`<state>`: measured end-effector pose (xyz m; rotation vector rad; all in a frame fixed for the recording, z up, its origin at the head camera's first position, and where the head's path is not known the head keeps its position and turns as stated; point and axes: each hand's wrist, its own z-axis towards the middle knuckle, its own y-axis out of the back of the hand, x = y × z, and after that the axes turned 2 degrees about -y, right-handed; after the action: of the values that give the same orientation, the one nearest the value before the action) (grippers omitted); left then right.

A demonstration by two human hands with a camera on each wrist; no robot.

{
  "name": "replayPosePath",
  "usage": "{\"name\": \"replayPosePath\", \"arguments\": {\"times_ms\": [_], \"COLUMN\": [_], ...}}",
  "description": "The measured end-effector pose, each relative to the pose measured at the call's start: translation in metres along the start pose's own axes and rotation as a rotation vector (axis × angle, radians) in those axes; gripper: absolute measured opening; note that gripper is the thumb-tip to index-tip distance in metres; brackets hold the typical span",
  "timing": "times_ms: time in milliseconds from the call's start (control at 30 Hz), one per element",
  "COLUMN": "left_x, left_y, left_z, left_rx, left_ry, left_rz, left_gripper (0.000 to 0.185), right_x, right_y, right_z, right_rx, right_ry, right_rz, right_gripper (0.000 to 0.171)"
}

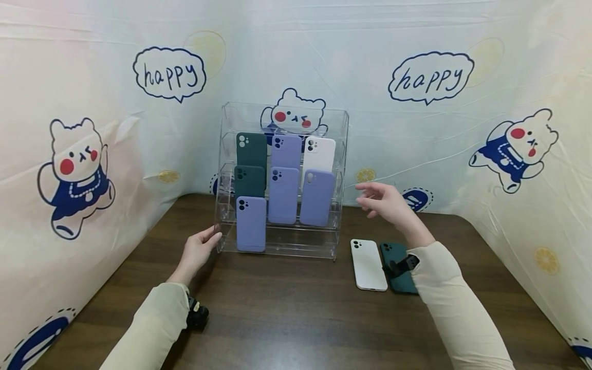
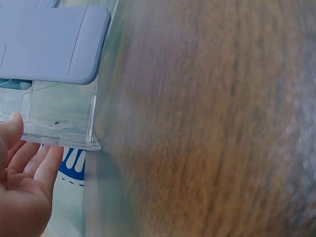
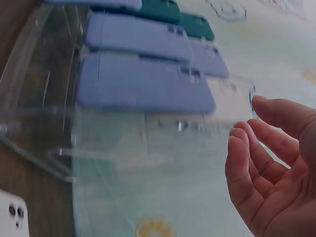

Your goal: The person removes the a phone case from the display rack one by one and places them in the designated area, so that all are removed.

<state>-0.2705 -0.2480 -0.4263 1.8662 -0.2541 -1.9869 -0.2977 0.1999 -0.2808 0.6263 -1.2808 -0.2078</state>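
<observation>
On the table, rack: clear acrylic display rack stands upright near the back of the dark wooden table, in 3 stepped tiers; it looks rigid, smooth and probably slippery, and its thin walls seem liable to scratch or crack if knocked.
Load: 8 phone cases lean in the tiers; 2 dark green cases at upper left, 5 lilac cases across the middle and front, 1 white case at upper right; they look soft and light, so the rack is likely modest in weight but front-loaded.
Left hand: left hand rests relaxed fingers against the rack's lower left corner, holding nothing.
Right hand: right hand hovers just beside the rack's right wall, apart from it; fingers loosely spread and slightly bent, empty.
Where to hold: the 2 side walls, low down, seem the steadiest places; a level grip should keep the cases from sliding out.
Surface: wood-grain table, flat and firm; a white case and a dark green case lie flat side by side right of the rack, the green one partly hidden by the right sleeve.
Room: pale cloth backdrop printed with bears and "happy" bubbles surrounds the table on 3 sides.
</observation>
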Motion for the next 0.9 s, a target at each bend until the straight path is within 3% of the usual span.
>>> {"name": "replayPosePath", "arguments": {"times_ms": [267, 500, 900], "left_x": [0.000, 0.000, 0.000], "left_y": [0.000, 0.000, 0.000], "left_z": [0.000, -0.001, 0.000], "left_rx": [0.003, -0.011, -0.007], "left_ry": [0.013, -0.009, 0.019], "left_rz": [-0.001, -0.002, -0.021], "left_gripper": [0.052, 0.049, 0.047], "right_x": [0.028, 0.039, 0.035], "right_y": [-0.037, -0.074, -0.140], "right_z": [0.017, 0.033, 0.060], "right_rx": [0.054, 0.093, 0.109], "right_ry": [0.089, 0.121, 0.057], "right_rz": [0.058, 0.124, 0.197], "right_gripper": [0.040, 0.040, 0.043]}}
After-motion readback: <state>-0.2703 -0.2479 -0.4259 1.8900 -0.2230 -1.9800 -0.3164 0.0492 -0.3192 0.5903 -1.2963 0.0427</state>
